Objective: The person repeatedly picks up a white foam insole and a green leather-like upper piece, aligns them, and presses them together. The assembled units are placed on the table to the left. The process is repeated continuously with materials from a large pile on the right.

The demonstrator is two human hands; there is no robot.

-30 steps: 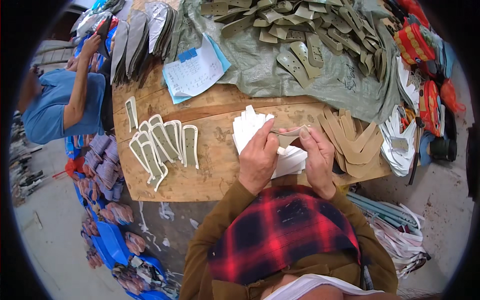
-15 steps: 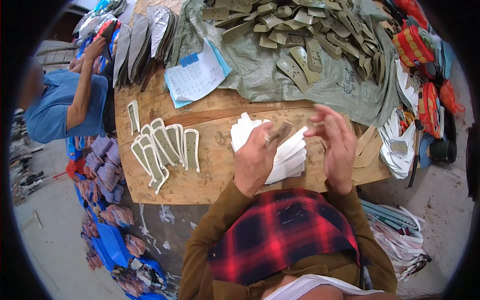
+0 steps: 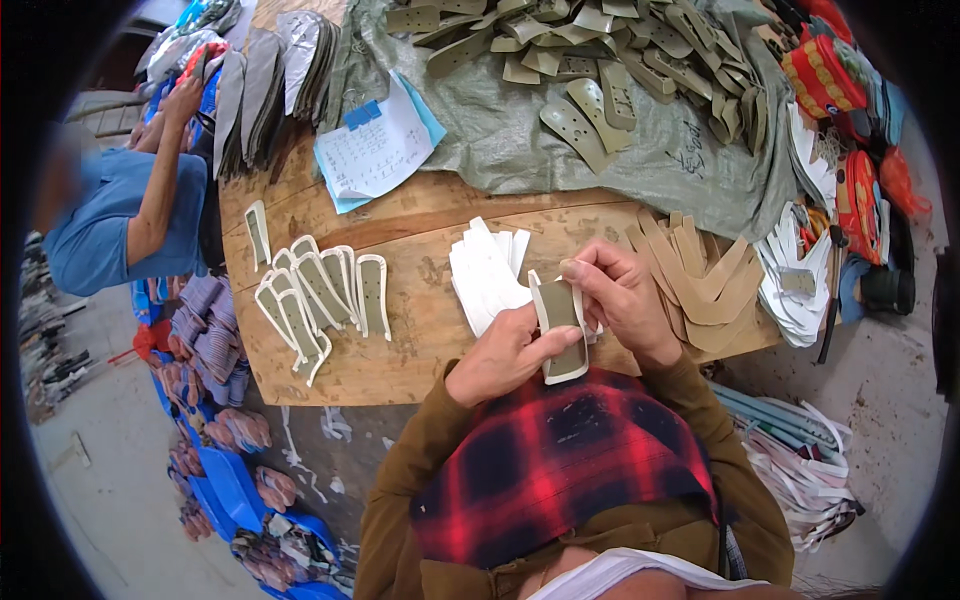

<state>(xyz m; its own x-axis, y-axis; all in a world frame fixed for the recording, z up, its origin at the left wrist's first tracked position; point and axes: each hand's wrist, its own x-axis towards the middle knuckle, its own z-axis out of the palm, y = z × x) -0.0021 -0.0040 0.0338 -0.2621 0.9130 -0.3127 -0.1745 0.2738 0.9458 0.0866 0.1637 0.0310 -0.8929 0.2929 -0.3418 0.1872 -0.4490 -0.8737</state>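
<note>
Between my hands, over the table's near edge, is an olive curved plate [image 3: 560, 311] with white edging along its rim. My left hand [image 3: 508, 350] grips its lower left side, thumb across the face. At its upper right edge, my right hand [image 3: 622, 300] pinches the white edging between thumb and fingers. A fan of white strips [image 3: 485, 268] lies on the table just beyond my left hand. Further left, several white-edged olive plates [image 3: 322, 285] overlap one another, with a single one [image 3: 258, 235] apart from them.
Tan V-shaped pieces [image 3: 705, 285] lie right of my hands, beside more white strips [image 3: 790, 275]. Plain olive plates [image 3: 580, 50] are heaped on a green woven sheet [image 3: 500, 160]. Clipped papers [image 3: 372, 150] lie far left, near a person in blue [image 3: 140, 210].
The white-edged plate now shows face up between my hands. My right hand has come in from the right to pinch its edge. The head view has shifted slightly.
</note>
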